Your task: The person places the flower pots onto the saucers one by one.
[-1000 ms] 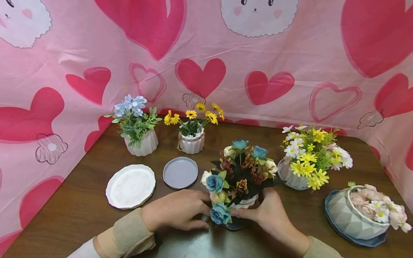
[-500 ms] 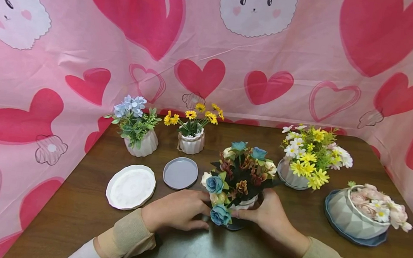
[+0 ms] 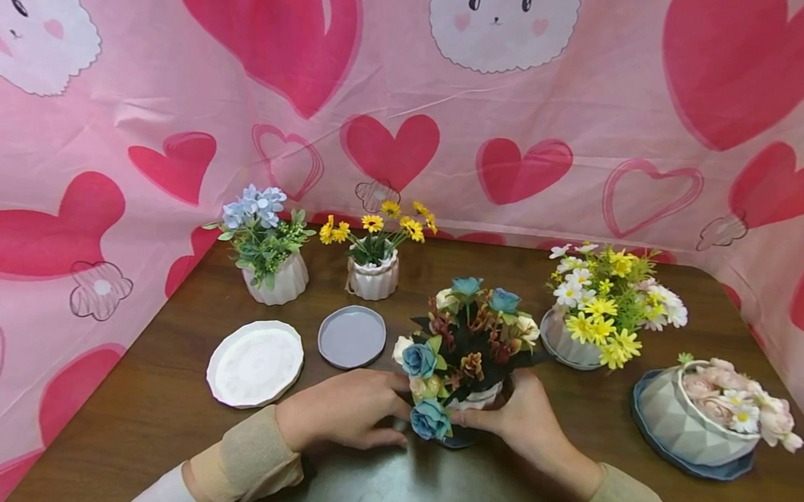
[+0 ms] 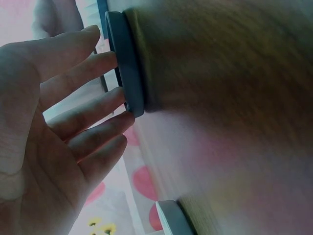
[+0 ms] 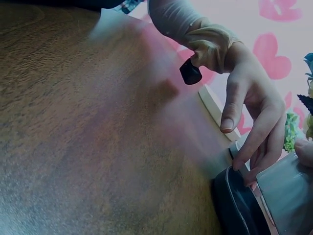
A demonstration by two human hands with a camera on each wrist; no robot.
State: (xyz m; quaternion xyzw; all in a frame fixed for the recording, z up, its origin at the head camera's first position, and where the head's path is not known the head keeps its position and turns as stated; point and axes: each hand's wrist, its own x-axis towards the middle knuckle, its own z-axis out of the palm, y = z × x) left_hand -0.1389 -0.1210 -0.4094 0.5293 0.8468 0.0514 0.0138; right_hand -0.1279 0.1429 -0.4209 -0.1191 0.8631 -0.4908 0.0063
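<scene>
A white pot (image 3: 481, 396) with blue roses, cream blooms and brown-orange foliage (image 3: 473, 339) is held by my right hand (image 3: 534, 417), thumb at its near side and fingers hidden behind it. Under it lies a dark round saucer (image 3: 458, 441), mostly hidden by the flowers in the head view. In the right wrist view the pot's base (image 5: 288, 196) is at the saucer's raised rim (image 5: 227, 200). My left hand (image 3: 350, 408) reaches in from the left, its extended fingertips touching the saucer's edge (image 4: 128, 63) in the left wrist view.
To the left lie a white plate (image 3: 255, 364) and a grey saucer (image 3: 352, 337). Behind them stand pots of blue flowers (image 3: 276, 279) and yellow flowers (image 3: 374, 276). At right, a daisy pot (image 3: 571, 344) and a pink-rose bowl (image 3: 705, 426) sit on saucers. A pink curtain (image 3: 460, 95) closes the back.
The blue-rose pot and its flowers shift very slightly in my right hand. Both hands otherwise stay in place.
</scene>
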